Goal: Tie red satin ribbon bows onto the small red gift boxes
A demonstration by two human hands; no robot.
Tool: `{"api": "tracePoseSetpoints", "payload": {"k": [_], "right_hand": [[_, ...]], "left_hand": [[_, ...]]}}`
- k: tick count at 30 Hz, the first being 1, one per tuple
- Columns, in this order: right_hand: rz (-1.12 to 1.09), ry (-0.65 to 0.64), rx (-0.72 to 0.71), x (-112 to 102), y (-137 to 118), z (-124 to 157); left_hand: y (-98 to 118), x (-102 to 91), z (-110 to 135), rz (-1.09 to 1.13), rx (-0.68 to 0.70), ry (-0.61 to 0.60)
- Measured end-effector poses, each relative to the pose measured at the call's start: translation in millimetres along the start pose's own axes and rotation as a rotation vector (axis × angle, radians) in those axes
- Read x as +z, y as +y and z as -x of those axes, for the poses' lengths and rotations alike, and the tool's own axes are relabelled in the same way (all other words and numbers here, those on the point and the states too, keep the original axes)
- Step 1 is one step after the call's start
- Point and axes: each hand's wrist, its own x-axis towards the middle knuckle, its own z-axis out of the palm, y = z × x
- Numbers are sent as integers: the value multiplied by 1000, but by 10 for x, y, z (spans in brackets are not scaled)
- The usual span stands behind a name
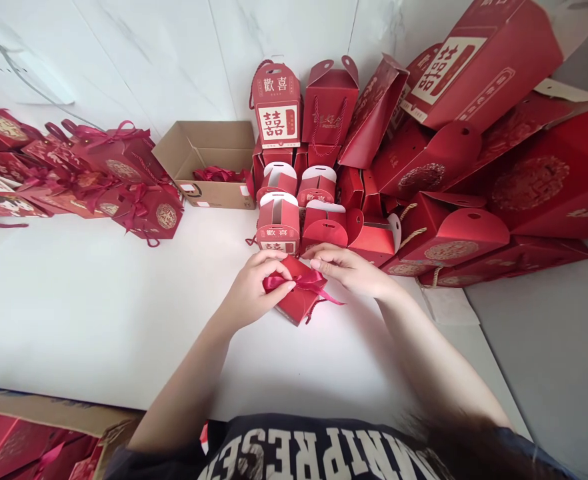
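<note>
A small red gift box (pixel 298 308) rests on the white table in front of me, with a shiny dark-pink ribbon bow (pixel 308 283) across its top. My left hand (pixel 258 288) is at the box's left side, thumb and fingers closed on the left loop of the ribbon. On the far right side, my right hand (pixel 347 268) has its thumb and fingertips brought together at the bow's right part. The fingertips partly cover what they pinch there. One ribbon tail sticks out to the right, below that hand. A dark red cord hangs at the box's lower right.
Red gift boxes (pixel 278 223) stand stacked just beyond my hands, and larger ones (pixel 454 243) pile up to the right. A cardboard box (pixel 219 195) holds red ribbon. Finished-looking boxes with bows (pixel 147 210) sit at the left. Another carton (pixel 64 408) of red boxes is at lower left.
</note>
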Motion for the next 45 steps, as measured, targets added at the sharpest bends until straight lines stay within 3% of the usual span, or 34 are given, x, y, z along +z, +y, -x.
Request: {"api": "tracePoseSetpoints", "payload": {"k": [13, 21, 28, 31, 33, 39, 45], "right_hand": [[27, -67, 8, 28, 63, -13], [-10, -65, -7, 35, 72, -47], [96, 106, 54, 12, -31, 26], [266, 237, 1, 19, -126, 81], [343, 259, -51, 37, -201, 118], [455, 111, -183, 132, -365, 202], [632, 15, -284, 367, -468, 244]], "left_hand": [[-169, 164, 14, 81, 11, 36], [-188, 120, 13, 158, 22, -11], [-330, -135, 38, 350, -14, -137], [-405, -170, 39, 319, 15, -127], [-432, -166, 35, 311, 28, -114], [-451, -136, 20, 352, 43, -121], [-508, -127, 13, 347, 27, 4]]}}
